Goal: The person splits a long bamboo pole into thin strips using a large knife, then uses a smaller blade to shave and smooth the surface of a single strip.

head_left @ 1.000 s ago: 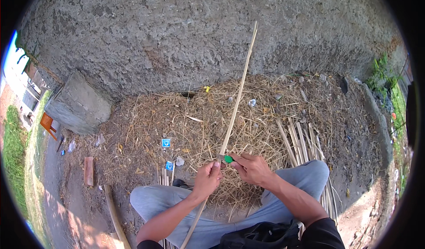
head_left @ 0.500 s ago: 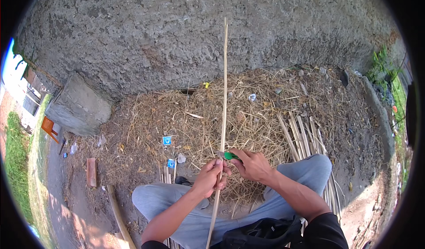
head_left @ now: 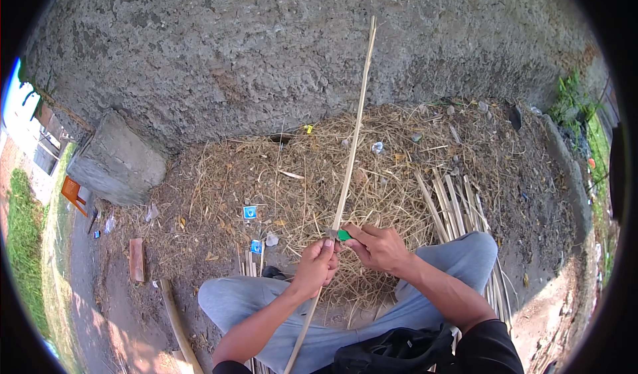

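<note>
A long, thin bamboo strip (head_left: pixel 355 141) slants up from my lap, its far end in front of the wall and tilted to the right. My left hand (head_left: pixel 314 264) is closed around its lower part, thumb on top. Just right of it, my right hand (head_left: pixel 380 249) grips a small green-handled knife (head_left: pixel 343 235). The greyish blade meets the strip just beyond my left thumb; fingers hide most of the handle. Curly, pale shavings (head_left: pixel 392 204) lie on the ground beyond both hands.
A rough grey wall (head_left: pixel 279 55) rises ahead. More split strips (head_left: pixel 458 204) lie by my right knee. At the left are a concrete block (head_left: pixel 119 161), a brick (head_left: pixel 137 259) and a wooden pole (head_left: pixel 176 321). Blue packets (head_left: pixel 250 212) lie among the straw.
The strip's far end has swung to the right, and its near end has shifted left. Both hands stay nearly in place, still holding the strip and the knife.
</note>
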`<state>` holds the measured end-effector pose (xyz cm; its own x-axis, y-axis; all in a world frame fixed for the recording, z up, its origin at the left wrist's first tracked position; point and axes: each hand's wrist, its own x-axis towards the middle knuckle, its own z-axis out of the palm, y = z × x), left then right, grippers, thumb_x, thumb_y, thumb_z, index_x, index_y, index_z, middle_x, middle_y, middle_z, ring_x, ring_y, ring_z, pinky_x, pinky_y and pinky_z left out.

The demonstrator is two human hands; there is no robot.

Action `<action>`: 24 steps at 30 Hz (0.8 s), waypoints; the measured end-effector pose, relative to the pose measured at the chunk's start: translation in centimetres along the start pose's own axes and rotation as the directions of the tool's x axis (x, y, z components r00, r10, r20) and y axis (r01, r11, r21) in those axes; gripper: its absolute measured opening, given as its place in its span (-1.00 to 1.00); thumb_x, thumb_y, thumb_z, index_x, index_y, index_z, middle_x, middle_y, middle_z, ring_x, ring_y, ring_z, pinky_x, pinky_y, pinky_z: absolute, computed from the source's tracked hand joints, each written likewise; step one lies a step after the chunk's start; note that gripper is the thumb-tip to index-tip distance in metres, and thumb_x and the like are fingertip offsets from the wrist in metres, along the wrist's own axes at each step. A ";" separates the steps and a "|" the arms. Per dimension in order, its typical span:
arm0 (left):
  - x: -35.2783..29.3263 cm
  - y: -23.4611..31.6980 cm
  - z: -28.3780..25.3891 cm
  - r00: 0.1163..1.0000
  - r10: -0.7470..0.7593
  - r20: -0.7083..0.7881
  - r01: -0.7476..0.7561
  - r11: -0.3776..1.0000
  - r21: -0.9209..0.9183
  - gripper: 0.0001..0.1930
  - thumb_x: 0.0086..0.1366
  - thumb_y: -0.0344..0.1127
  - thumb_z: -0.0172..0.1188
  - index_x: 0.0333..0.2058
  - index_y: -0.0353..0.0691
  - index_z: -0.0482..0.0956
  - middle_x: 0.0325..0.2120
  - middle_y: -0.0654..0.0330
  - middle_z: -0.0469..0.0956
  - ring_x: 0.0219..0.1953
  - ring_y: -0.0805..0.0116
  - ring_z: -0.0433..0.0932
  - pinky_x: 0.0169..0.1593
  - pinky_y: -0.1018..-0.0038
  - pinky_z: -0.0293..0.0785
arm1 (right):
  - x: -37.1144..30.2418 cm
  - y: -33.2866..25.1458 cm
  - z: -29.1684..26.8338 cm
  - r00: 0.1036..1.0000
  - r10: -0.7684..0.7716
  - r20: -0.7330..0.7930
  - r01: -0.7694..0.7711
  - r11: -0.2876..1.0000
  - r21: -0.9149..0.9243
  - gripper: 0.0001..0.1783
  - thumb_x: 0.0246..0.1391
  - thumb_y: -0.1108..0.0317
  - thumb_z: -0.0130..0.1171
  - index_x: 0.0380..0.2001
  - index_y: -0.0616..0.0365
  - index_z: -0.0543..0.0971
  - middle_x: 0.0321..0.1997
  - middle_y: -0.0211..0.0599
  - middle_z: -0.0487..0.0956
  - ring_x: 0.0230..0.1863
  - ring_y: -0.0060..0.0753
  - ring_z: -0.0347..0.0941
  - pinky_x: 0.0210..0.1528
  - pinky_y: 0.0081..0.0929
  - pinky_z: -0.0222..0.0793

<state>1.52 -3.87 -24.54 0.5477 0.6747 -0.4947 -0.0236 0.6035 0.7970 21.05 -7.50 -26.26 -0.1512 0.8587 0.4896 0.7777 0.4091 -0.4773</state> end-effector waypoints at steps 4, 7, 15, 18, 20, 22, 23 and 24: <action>-0.4 0.4 0.3 1.000 0.025 0.017 -0.025 0.999 0.047 -0.71 0.56 -0.12 -0.20 -0.28 -0.18 0.32 -0.66 0.44 0.10 -0.74 0.68 -0.01 -0.70 0.62 -0.15 | 0.1 -0.2 -0.5 0.998 -0.008 -0.058 0.008 1.000 -0.002 -0.68 0.19 0.17 0.20 -0.01 -0.05 0.60 -0.63 -0.42 0.44 -0.74 -0.32 0.39 -0.77 -0.34 0.29; -0.3 0.5 0.3 0.999 0.030 0.026 -0.032 0.997 0.064 -0.72 0.56 -0.12 -0.19 -0.28 -0.17 0.31 -0.66 0.44 0.10 -0.74 0.68 0.00 -0.70 0.62 -0.15 | 0.1 -0.3 -0.4 0.996 0.004 -0.092 -0.009 0.999 -0.054 -0.68 0.16 0.16 0.23 -0.02 -0.07 0.59 -0.62 -0.42 0.43 -0.75 -0.34 0.39 -0.78 -0.35 0.27; -0.2 0.8 0.3 0.998 0.054 0.044 -0.055 0.998 0.024 -0.72 0.56 -0.12 -0.18 -0.30 -0.15 0.32 -0.66 0.44 0.11 -0.73 0.69 0.00 -0.69 0.63 -0.15 | 0.4 -0.1 0.2 0.989 -0.003 -0.147 -0.014 0.993 -0.113 -0.72 0.15 0.16 0.23 -0.08 -0.09 0.58 -0.63 -0.42 0.41 -0.76 -0.34 0.36 -0.80 -0.34 0.24; -0.2 1.0 0.4 0.997 0.058 0.044 -0.059 0.998 0.026 -0.73 0.56 -0.12 -0.18 -0.30 -0.15 0.32 -0.66 0.44 0.11 -0.73 0.69 0.00 -0.69 0.63 -0.14 | 0.5 -0.1 0.3 0.987 -0.001 -0.163 -0.019 0.992 -0.124 -0.72 0.15 0.16 0.23 -0.08 -0.09 0.57 -0.64 -0.42 0.40 -0.77 -0.33 0.35 -0.80 -0.34 0.23; -0.2 1.1 0.4 0.997 0.054 0.050 -0.055 0.998 0.025 -0.73 0.55 -0.12 -0.17 -0.30 -0.14 0.32 -0.65 0.43 0.11 -0.73 0.69 0.01 -0.69 0.63 -0.13 | 0.6 0.1 0.3 0.984 -0.003 -0.176 -0.019 0.992 -0.124 -0.72 0.15 0.16 0.23 -0.08 -0.08 0.57 -0.64 -0.42 0.39 -0.77 -0.33 0.35 -0.79 -0.33 0.23; -0.2 1.0 0.5 0.998 0.044 0.042 -0.045 0.999 0.005 -0.73 0.55 -0.11 -0.16 -0.30 -0.14 0.32 -0.65 0.43 0.11 -0.73 0.69 0.01 -0.69 0.64 -0.14 | 0.6 0.1 0.5 0.984 0.010 -0.177 -0.031 0.993 -0.113 -0.72 0.15 0.16 0.23 -0.08 -0.07 0.57 -0.63 -0.42 0.41 -0.77 -0.33 0.35 -0.79 -0.33 0.23; -0.1 1.1 0.5 0.999 0.034 0.035 -0.033 0.999 -0.018 -0.72 0.55 -0.11 -0.16 -0.30 -0.13 0.32 -0.65 0.43 0.11 -0.73 0.69 0.00 -0.69 0.64 -0.15 | 0.7 0.2 0.4 0.984 0.010 -0.179 -0.030 0.993 -0.113 -0.72 0.15 0.16 0.23 -0.08 -0.07 0.57 -0.63 -0.42 0.41 -0.77 -0.33 0.35 -0.79 -0.33 0.23; -0.1 1.2 0.6 0.999 0.034 0.036 -0.034 0.999 -0.015 -0.72 0.55 -0.11 -0.16 -0.30 -0.13 0.32 -0.65 0.43 0.11 -0.73 0.69 0.00 -0.69 0.64 -0.15 | 0.8 0.2 0.4 0.983 0.017 -0.182 -0.035 0.994 -0.099 -0.72 0.15 0.16 0.23 -0.09 -0.06 0.58 -0.63 -0.41 0.42 -0.77 -0.33 0.35 -0.79 -0.33 0.23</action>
<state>1.93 -3.48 -23.28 0.5763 0.6793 -0.4544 -0.0546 0.5868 0.8079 20.86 -6.60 -26.27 -0.0244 0.7947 0.6065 0.8390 0.3461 -0.4198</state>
